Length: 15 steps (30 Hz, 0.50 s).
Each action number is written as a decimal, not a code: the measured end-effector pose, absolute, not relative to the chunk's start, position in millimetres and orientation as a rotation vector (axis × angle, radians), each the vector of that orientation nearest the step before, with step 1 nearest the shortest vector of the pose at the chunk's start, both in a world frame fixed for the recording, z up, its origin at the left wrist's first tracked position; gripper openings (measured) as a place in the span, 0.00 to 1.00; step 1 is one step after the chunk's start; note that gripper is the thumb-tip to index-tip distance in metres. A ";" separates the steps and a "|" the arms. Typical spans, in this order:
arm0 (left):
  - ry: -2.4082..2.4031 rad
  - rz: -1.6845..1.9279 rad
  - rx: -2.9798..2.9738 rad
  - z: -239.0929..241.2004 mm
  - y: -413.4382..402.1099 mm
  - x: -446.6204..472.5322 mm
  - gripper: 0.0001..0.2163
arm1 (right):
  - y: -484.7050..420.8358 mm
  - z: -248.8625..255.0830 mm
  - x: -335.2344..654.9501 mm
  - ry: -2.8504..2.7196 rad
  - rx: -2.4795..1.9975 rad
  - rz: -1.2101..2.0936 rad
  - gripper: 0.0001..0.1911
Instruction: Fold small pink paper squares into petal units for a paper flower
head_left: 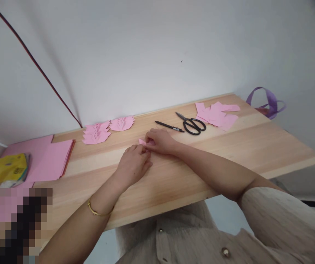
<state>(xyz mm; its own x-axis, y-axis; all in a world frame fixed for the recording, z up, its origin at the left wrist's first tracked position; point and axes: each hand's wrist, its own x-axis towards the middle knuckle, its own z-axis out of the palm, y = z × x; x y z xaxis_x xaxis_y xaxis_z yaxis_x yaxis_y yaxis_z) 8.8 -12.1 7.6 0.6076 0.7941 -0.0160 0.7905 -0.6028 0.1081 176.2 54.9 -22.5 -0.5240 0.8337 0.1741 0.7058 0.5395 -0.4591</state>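
Read the dial from the hands, with twelve towards the wall. Nearest, at seven o'clock, a gold bracelet [93, 209] circles the left wrist above the wooden surface [157, 194].

At nine o'clock, on the far left, lie large pink sheets [61, 157], with a yellow packet [13, 168] partly on them.

At the centre, the left hand [134, 165] has its fingers bent, tips at the small pink paper [141, 141]; whether they grip or merely press, I cannot tell. The right hand [161, 141] curls in from three o'clock, thumb and forefinger nearly closed, seemingly pinching the same paper. Much of it is covered, its tip showing towards eleven.

The step looks like fine folding or creasing. It would go best with one hand steadying the paper against the surface, edges lined up first, then a firm slide along the crease; lifting the fingers too soon could let thin paper spring open.

Farther off, pointed pink shapes [96, 137] sit between nine and eleven, a black pen [170, 126] between one and two, black-handled scissors [185, 119] at two, and loose pink pieces [216, 114] beyond those.
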 end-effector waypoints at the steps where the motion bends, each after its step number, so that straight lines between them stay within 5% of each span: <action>1: 1.346 0.047 2.723 7.6 -12.1 8.8 0.10 | 54.5 -22.5 175.8 -2.406 -1.261 0.469 0.14; 15: 1.351 0.016 2.720 10.1 -12.9 10.9 0.10 | 55.4 -25.6 176.5 -2.420 -1.252 0.441 0.16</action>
